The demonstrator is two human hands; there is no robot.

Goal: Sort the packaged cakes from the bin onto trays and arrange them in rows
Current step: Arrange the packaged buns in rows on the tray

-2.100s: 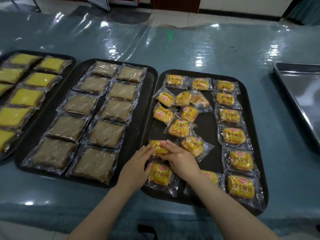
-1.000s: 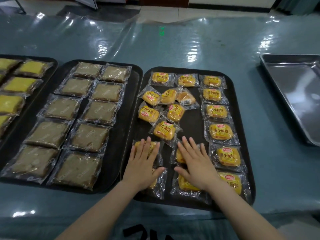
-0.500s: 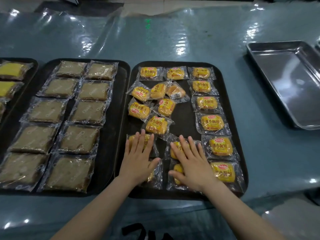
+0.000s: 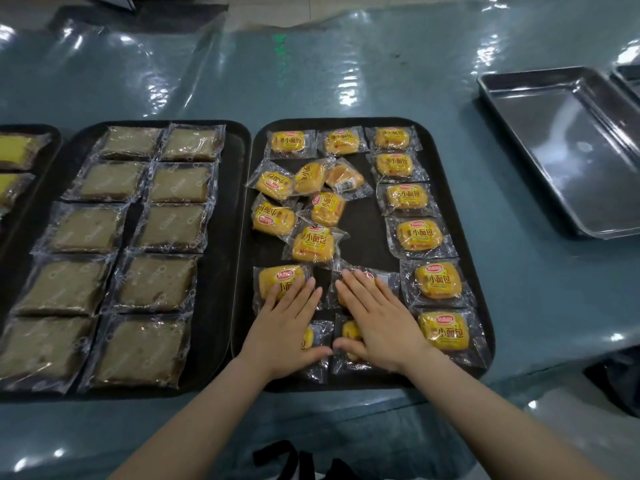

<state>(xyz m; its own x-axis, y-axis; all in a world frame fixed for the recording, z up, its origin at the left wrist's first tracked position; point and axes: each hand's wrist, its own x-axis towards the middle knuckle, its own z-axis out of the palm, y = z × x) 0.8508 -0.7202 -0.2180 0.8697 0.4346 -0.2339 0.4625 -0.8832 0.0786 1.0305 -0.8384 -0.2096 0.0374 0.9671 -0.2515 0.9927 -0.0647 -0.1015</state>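
Left hand [image 4: 284, 327] and right hand [image 4: 381, 323] press flat (fingers straight) on yellow packaged cakes [image 4: 313, 244]; clear wrappers.

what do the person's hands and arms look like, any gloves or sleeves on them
Both arms are bare up to the frame's lower edge, with no sleeves in view. The left hand and right hand wear no gloves, and no rings, watch or bracelets show. Fingernails look short and unpainted.
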